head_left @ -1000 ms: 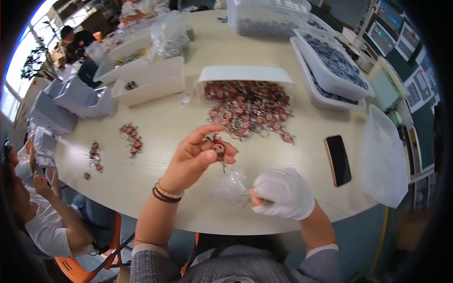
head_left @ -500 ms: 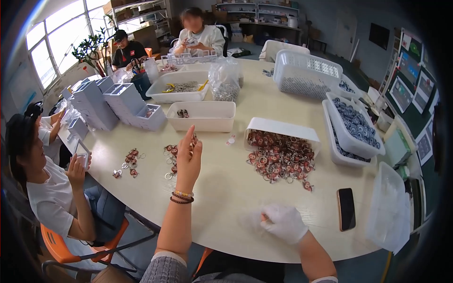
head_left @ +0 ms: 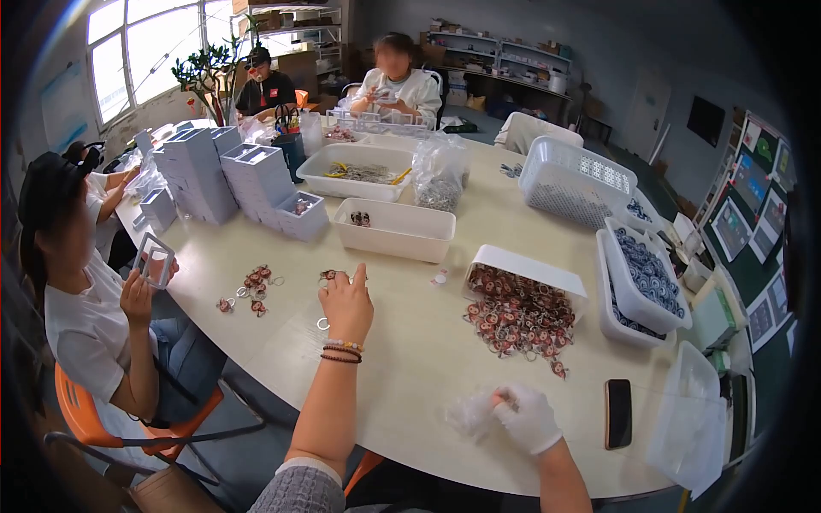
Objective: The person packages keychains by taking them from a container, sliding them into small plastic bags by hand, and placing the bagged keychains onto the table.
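My left hand (head_left: 346, 306) is bare, wears beaded bracelets, and reaches over a small group of red-brown character keychains. Its fingers are bent down around keychains (head_left: 330, 275), partly hidden, and the index finger points forward. A loose metal ring (head_left: 322, 324) shows beside the wrist side of the hand. My right hand (head_left: 528, 419), in a white glove, pinches a crumpled clear plastic bag (head_left: 470, 415) near the table's front edge. Another small group of keychains (head_left: 256, 284) lies to the left. A large heap of keychains (head_left: 522, 325) spills from a tipped white bin (head_left: 530, 265).
A white bin (head_left: 395, 244) with a few keychains stands ahead. Grey box stacks (head_left: 192, 179) are at left, baskets of blue-and-white pieces (head_left: 641, 278) at right. A phone (head_left: 617, 415) lies near the right edge. A person (head_left: 94, 316) sits at left holding a frame; others sit farther back.
My left hand has moved left and down over the small keychain group, covering most of it. My right hand still holds the plastic bag, which is now clearer. The view has turned left.
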`<state>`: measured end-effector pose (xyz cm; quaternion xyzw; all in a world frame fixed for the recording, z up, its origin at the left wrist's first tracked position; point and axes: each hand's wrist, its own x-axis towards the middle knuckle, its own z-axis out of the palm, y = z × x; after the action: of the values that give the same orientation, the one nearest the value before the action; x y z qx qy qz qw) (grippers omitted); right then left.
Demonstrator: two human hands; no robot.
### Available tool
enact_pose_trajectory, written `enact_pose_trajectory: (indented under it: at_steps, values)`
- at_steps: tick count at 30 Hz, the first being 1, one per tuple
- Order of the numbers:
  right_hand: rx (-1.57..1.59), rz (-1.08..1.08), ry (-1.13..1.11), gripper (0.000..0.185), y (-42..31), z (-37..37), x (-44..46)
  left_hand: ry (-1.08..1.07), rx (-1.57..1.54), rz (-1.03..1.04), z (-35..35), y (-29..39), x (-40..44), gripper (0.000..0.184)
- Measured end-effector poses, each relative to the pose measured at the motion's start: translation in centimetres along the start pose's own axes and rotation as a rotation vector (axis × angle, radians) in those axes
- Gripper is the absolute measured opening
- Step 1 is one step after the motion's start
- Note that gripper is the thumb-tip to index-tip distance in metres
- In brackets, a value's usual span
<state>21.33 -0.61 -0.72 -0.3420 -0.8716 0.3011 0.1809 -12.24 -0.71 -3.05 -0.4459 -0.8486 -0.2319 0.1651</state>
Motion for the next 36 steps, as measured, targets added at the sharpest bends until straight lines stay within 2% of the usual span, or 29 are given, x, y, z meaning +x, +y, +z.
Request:
enact_pose_trajectory:
  at_steps: [2, 3, 5, 6, 8, 9, 11, 12, 14, 15, 17, 18, 20, 23, 26, 29, 31, 32, 34, 36]
  values:
    - [0.22, 0.119, 0.128, 0.02, 0.8, 0.2, 0.1, 0.001, 0.094, -0.013, 0.1, -0.4, -0.1, 0.049]
    - [0.216, 0.109, 0.127, 0.02, 0.4, 0.0, 0.3, 0.01, 0.093, -0.021, -0.1, -0.2, -0.1, 0.049]
    - [0.466, 0.331, 0.148, 0.025, -0.8, -0.7, 0.4, -0.019, 0.165, -0.033, -0.8, 0.5, -0.4, 0.051]
    - [0.463, 0.319, 0.139, 0.025, -0.8, -0.7, 0.6, -0.012, 0.168, -0.046, -0.5, 0.8, -0.6, 0.051]
    - [0.475, 0.259, 0.231, 0.028, -0.4, -0.3, 0.7, 0.051, 0.039, 0.117, 0.5, 1.4, -0.7, 0.051]
    - [0.478, 0.231, 0.2, 0.028, 0.0, -0.1, 0.7, 0.019, -0.068, 0.205, 1.6, 2.0, -0.8, 0.049]
    - [0.451, 0.182, 0.273, 0.025, 1.1, 0.6, 0.7, -0.024, -0.233, 0.402, 3.3, 4.3, -1.7, 0.047]
    - [0.457, 0.154, 0.227, 0.025, 1.1, 0.8, 0.8, -0.089, -0.409, 0.473, 3.4, 5.8, -2.2, 0.05]
    - [0.593, 0.33, 0.267, 0.019, 1.2, 1.0, 0.6, -0.195, -0.498, 0.595, 4.2, 8.1, -3.5, 0.055]
    - [0.593, 0.315, 0.24, 0.019, 2.8, 1.6, 0.5, -0.258, -0.499, 0.642, 4.2, 9.2, -3.9, 0.056]
    - [0.476, 0.181, 0.262, 0.015, 6.1, 2.7, 0.9, -0.215, -0.478, 0.65, 5.4, 10.9, -4.4, 0.057]
    - [0.478, 0.17, 0.253, 0.015, 5.0, 2.2, 1.2, -0.183, -0.465, 0.683, 5.8, 11.4, -4.4, 0.058]
    - [0.09, 0.204, 0.133, 0.03, 1.3, 0.4, 1.0, -0.216, -0.417, 0.673, 6.1, 12.1, -4.1, 0.058]
    - [0.005, 0.182, 0.166, 0.026, 1.2, 0.4, 0.9, -0.272, -0.382, 0.673, 6.4, 12.9, -3.6, 0.057]
    - [0.024, 0.161, 0.176, 0.025, 1.5, 0.5, 0.9, -0.34, -0.355, 0.7, 6.2, 13.2, -3.4, 0.053]
    - [0.048, 0.175, 0.167, 0.025, 1.6, 0.6, 0.8, -0.384, -0.481, 0.647, 5.8, 12.9, -3.4, 0.047]
    - [0.059, 0.176, 0.173, 0.024, 1.4, 0.5, 0.7, -0.342, -0.63, 0.6, 6.2, 12.8, -3.6, 0.043]
    - [0.071, 0.178, 0.184, 0.024, 1.3, 0.4, 0.7, -0.341, -0.628, 0.594, 6.6, 12.8, -3.9, 0.043]
    - [0.083, 0.198, 0.2, 0.024, 1.1, 0.3, 0.7, -0.212, -0.718, 0.608, 7.3, 13.1, -4.5, 0.04]
    - [0.092, 0.219, 0.217, 0.024, 2.0, 0.4, 0.6, -0.207, -0.723, 0.61, 7.8, 13.3, -4.7, 0.04]
